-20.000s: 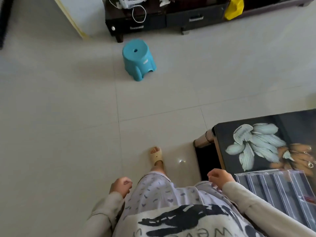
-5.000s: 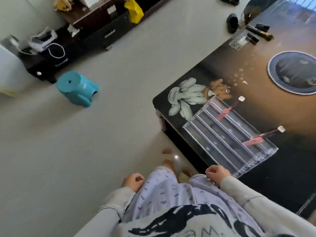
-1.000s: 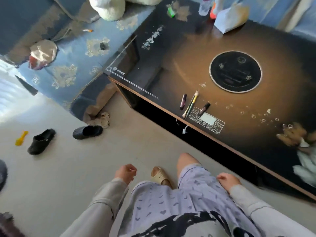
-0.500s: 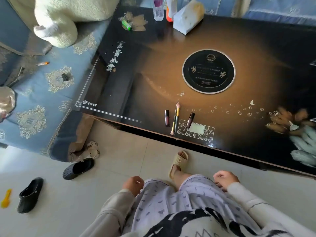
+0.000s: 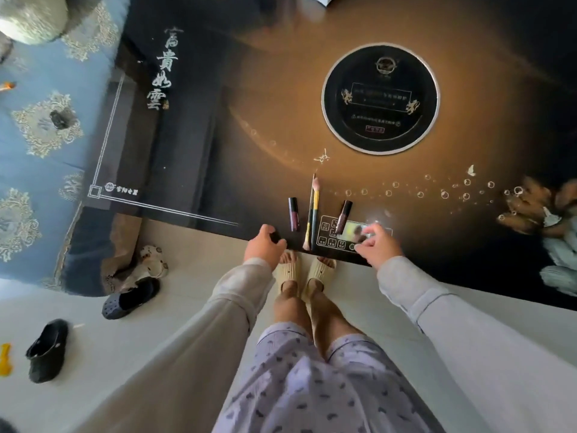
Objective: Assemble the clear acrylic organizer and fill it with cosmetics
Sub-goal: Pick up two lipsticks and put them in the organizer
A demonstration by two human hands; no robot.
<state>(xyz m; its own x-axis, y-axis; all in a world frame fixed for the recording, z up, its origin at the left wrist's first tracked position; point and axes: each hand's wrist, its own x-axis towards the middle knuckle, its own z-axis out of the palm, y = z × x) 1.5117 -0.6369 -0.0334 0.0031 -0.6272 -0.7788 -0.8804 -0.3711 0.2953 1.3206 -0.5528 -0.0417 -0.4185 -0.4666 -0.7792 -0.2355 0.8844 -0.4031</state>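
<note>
Near the front edge of the dark glossy table [image 5: 218, 126] lie a dark lip gloss tube [image 5: 293, 214], two thin makeup brushes [image 5: 313, 214] side by side, and a second lip gloss tube [image 5: 343, 216] slanted over the printed control panel [image 5: 352, 234]. My left hand [image 5: 263, 246] rests at the table edge just left of the first tube, fingers curled, holding nothing. My right hand [image 5: 376, 245] hovers over the panel just right of the second tube, fingers apart and empty. The acrylic organizer is out of view.
A round black cooktop disc [image 5: 380, 98] is set into the table farther back. A blue patterned sofa [image 5: 37, 126] stands to the left. Two dark clogs [image 5: 131, 297] [image 5: 46, 350] and a yellow toy [image 5: 4, 359] lie on the pale tile floor.
I have stepped up to the table and both hands have risen from my lap to the table edge, on either side of the cosmetics.
</note>
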